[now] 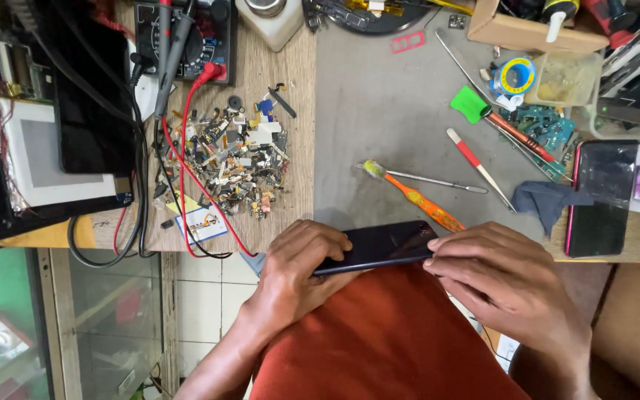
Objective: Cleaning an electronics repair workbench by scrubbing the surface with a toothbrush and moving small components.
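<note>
A dark smartphone (381, 244) is held flat just over the near edge of the grey work mat (379, 111), above my orange-clad lap. My left hand (301, 267) wraps around its left end, fingers curled over the top. My right hand (494, 274) grips its right end, fingertips pressed on the edge near the corner. Both hands are shut on the same phone. The phone's underside is hidden.
An orange-handled tool (416, 198) and metal tweezers (438, 181) lie behind the phone. A heap of small phone parts (235, 159) sits left, near a multimeter (187, 37) with red and black leads. Another phone (601, 200), a blue cloth (546, 200), screwdrivers and a solder spool (516, 76) crowd the right.
</note>
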